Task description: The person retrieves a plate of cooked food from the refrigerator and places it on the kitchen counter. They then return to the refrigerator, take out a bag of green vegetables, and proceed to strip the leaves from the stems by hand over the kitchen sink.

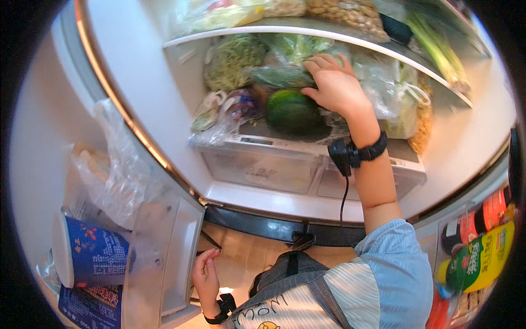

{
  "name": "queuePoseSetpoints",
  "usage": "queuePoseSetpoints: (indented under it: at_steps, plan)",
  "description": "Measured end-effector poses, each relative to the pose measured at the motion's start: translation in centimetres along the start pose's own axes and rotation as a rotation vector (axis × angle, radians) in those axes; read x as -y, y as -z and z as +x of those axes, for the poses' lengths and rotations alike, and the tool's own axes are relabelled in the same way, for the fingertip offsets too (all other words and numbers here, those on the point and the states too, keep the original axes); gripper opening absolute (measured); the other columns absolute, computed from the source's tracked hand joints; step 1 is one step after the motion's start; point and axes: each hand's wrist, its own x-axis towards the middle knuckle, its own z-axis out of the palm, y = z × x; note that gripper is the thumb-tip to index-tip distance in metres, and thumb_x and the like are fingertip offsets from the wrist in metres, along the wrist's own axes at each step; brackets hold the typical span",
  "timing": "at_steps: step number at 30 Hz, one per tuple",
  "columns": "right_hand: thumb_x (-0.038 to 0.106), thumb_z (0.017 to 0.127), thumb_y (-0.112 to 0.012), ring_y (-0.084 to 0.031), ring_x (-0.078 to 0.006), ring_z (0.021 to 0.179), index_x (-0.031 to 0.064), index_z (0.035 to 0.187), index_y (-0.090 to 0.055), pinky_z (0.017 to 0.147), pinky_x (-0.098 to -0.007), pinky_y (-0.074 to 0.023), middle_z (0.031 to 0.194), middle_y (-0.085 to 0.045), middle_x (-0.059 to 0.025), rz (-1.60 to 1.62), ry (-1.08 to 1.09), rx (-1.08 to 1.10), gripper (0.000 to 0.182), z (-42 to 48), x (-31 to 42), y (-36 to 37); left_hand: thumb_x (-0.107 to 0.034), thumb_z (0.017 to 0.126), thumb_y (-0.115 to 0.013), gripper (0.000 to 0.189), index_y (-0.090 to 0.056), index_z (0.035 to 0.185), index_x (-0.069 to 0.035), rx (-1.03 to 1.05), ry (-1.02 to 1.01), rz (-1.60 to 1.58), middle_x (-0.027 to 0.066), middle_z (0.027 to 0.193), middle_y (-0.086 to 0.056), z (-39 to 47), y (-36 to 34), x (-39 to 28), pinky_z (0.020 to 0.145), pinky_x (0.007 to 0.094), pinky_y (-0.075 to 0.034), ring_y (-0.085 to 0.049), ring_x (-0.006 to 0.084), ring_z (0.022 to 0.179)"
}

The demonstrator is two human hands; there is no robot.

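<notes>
My right hand reaches onto the middle shelf of an open refrigerator. Its fingers rest on or just over a clear plastic bag of green vegetables; whether they grip it cannot be told. Below the thumb lies a dark green round fruit or squash. To its left are a bag of leafy greens and a purple vegetable in plastic. More bagged vegetables stand right of my wrist. My left hand hangs beside the open left door, fingers loosely bent, holding nothing.
A white-edged glass shelf with bagged food and green onions spans above. Clear drawers sit below. The left door's bin holds a blue tub; the right door holds bottles. A black cable hangs from my right wrist.
</notes>
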Motion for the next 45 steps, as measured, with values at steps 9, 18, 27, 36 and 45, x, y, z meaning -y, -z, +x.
queuePoseSetpoints:
  at_steps: [9,18,27,36,45]
  plan:
    - [0.039,0.08,-0.067,-0.058,-0.0322,0.091,0.0093,0.108,-0.06,0.075,-0.0406,-0.0479,0.092,-0.06,-0.0121,-0.012,-0.089,0.136,0.041,-4.2,-4.1,2.4,-0.002,0.093,-0.047,0.018,-0.062,0.102,0.003,0.221,-0.157,0.033,0.0107,0.095,-0.067,2.7,-3.7,-1.0,0.081,0.028,-0.049,-0.063,0.0174,0.088]
    - [0.046,0.079,-0.066,-0.064,-0.0297,0.086,0.007,0.099,-0.065,0.072,-0.0391,-0.0507,0.094,-0.067,-0.0117,-0.108,-0.591,0.017,0.044,-12.3,-5.9,13.2,-0.003,0.094,-0.046,0.019,-0.06,0.105,0.002,0.069,-0.075,-0.047,0.011,0.101,-0.065,2.1,-1.9,0.7,0.085,0.0288,-0.047,-0.062,0.018,0.092]
    - [0.051,0.086,-0.055,-0.065,-0.034,0.087,0.0022,0.099,-0.063,0.073,-0.0457,-0.0517,0.087,-0.067,-0.0223,-0.218,-0.927,0.189,0.051,-4.8,-7.9,5.8,-0.002,0.094,-0.045,0.02,-0.059,0.107,0.002,0.1,-0.13,-0.131,0.0116,0.106,-0.064,3.8,-3.9,-1.3,0.09,0.029,-0.045,-0.059,0.018,0.101]
    - [0.013,0.087,-0.049,-0.054,-0.0365,0.105,0.0024,0.115,-0.051,0.082,-0.048,-0.0501,0.119,-0.048,-0.0204,-0.182,-0.938,-0.01,0.03,-0.4,-2.8,-6.0,0.001,0.091,-0.047,0.017,-0.063,0.097,0.004,0.232,-0.133,-0.065,0.011,0.096,-0.066,3.5,-5.2,-1.0,0.084,0.0285,-0.048,-0.062,0.0177,0.091]
    - [0.009,0.078,-0.057,-0.05,-0.0345,0.103,-0.0029,0.111,-0.053,0.078,-0.0438,-0.0479,0.107,-0.052,-0.0173,-0.071,-0.867,-0.02,0.035,-3.4,-6.6,-4.2,0.003,0.09,-0.045,0.018,-0.062,0.098,0.004,0.153,-0.106,-0.058,0.0099,0.093,-0.066,3.1,-2.9,0.0,0.082,0.0271,-0.048,-0.062,0.0164,0.089]
